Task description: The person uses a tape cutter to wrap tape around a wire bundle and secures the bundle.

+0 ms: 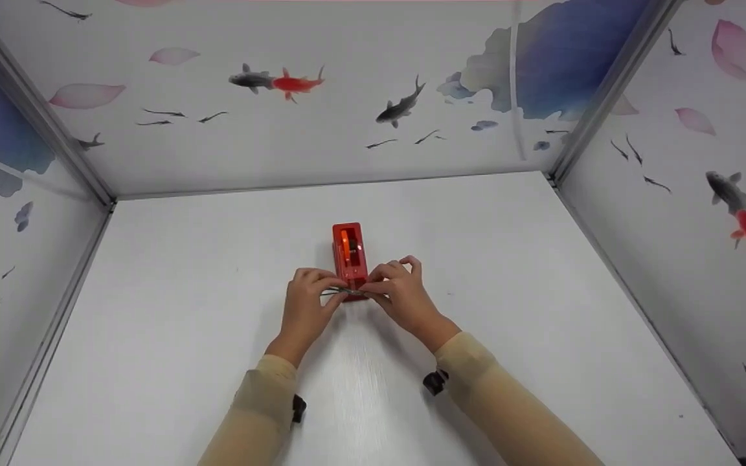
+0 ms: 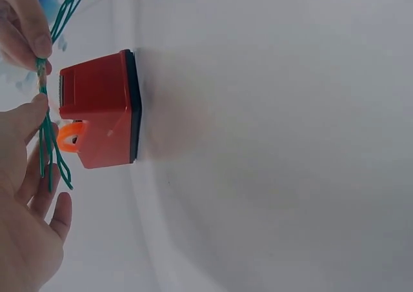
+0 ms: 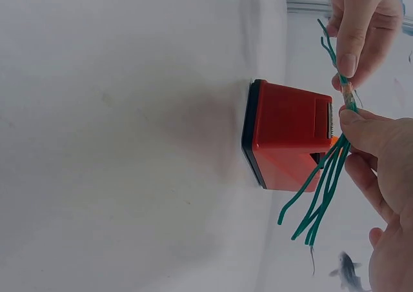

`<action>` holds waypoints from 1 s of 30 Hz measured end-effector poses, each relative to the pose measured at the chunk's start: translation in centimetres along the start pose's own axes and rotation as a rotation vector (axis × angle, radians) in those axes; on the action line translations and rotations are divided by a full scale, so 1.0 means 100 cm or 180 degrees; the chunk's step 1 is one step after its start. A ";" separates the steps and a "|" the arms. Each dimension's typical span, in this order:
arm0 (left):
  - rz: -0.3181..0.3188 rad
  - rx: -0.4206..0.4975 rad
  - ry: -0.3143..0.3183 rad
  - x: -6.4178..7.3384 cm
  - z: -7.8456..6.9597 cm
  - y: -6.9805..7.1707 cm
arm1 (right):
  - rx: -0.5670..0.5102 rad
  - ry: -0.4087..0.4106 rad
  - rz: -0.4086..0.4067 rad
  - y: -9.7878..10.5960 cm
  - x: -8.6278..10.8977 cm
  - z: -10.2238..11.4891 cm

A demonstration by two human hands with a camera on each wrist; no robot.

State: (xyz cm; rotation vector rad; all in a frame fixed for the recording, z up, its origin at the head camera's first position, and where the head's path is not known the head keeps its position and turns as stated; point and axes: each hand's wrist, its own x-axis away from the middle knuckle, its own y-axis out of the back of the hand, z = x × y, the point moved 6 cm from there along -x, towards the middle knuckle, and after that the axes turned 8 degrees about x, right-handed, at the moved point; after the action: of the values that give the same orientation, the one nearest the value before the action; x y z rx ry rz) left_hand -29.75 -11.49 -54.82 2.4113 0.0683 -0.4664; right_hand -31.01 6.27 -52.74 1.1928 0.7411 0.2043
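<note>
A bundle of thin green wires [image 3: 326,189] spans the space between both hands, with a clear, shiny band [image 3: 348,95] around its middle. On one side of the band, my left hand [image 1: 305,304] pinches the bundle between thumb and fingers. My right hand [image 1: 408,301] pinches it on the other side, fingertips close to the left ones. Loose wire ends fan out past each hand in the wrist views. Just beyond the bundle stands a red tape dispenser [image 1: 350,272] with an orange reel [image 1: 345,244], its toothed cutting edge [image 3: 330,121] facing the hands.
The white table [image 1: 185,291] is enclosed at the back and sides by panels [image 1: 321,142] printed with fish and petals. Metal frame strips [image 1: 567,155] run up the corners. A small black device [image 1: 434,382] sits at the right sleeve.
</note>
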 end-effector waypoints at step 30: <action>0.0136 -0.0130 0.0119 0.000 0.000 0.001 | 0.0149 0.0103 -0.0170 0.001 0.002 0.002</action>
State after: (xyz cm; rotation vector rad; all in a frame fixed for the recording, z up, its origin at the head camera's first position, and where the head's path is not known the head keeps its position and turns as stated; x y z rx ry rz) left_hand -29.76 -11.55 -54.77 2.3768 0.0422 -0.3969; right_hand -30.72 6.28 -52.73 1.2152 0.8088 0.1631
